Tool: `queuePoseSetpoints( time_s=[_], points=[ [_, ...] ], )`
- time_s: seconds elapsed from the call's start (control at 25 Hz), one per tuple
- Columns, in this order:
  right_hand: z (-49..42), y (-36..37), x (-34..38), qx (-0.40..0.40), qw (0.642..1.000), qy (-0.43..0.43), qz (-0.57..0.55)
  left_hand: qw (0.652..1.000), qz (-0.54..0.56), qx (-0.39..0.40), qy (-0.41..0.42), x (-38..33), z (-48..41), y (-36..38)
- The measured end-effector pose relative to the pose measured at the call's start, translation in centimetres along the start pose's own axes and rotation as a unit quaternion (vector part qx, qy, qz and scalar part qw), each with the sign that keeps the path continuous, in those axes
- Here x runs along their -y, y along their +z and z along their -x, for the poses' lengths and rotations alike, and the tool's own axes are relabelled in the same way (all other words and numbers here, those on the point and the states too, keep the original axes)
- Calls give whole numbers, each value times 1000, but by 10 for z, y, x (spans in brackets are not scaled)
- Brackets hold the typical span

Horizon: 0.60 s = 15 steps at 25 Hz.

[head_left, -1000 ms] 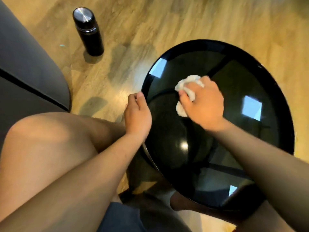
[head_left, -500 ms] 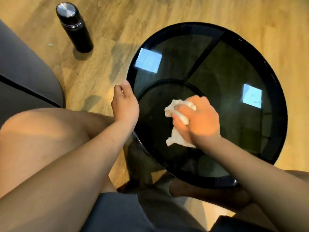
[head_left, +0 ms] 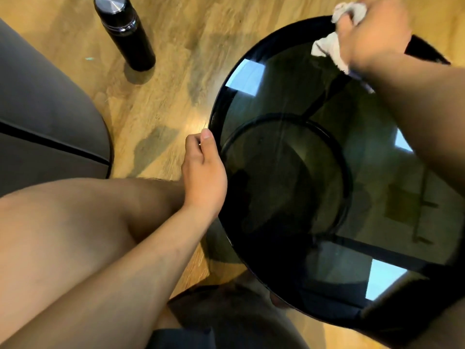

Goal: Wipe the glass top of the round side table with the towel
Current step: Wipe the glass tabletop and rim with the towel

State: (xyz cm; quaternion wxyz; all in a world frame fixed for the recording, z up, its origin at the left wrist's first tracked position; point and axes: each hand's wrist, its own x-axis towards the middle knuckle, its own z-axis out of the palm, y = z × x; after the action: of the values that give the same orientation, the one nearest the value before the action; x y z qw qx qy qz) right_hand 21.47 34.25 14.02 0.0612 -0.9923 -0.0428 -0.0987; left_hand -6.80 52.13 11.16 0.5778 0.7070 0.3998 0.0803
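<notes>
White towel, bunched and blurred, at the far edge of the glass top, right of centre in the scene. Clamped in the right hand, fingers curled round the cloth, one loose end sticking out past the knuckles above and another trailing on the glass below the palm. Right forearm stretched across the right side of the top from the near right corner.

Glass dark and glossy, set in the black round rim of the desk; pale square reflections at far left, right and near right, a darker ring and straight bars visible through it.

Left hand closed on the left edge of the desk, thumb laid on top of the rim, fingers curled at its outer side.

Bare knee at near left, just beside the left forearm. Wooden floor all round. Black bottle with a silver cap upright on the floor at far left, well apart from the desk. Grey cushioned seat along the left edge.
</notes>
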Motion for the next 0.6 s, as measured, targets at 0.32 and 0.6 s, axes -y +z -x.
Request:
queuePoseSetpoints(
  time_s=[0.32,0.6],
  points=[
    [162,-43,5,31,998,-58,-12,999,-34,3,4,-10,-1,1],
    [390,-101,-29,125,958,-237,-99,1000,-12,7,-13,-10,5,0]
  ],
)
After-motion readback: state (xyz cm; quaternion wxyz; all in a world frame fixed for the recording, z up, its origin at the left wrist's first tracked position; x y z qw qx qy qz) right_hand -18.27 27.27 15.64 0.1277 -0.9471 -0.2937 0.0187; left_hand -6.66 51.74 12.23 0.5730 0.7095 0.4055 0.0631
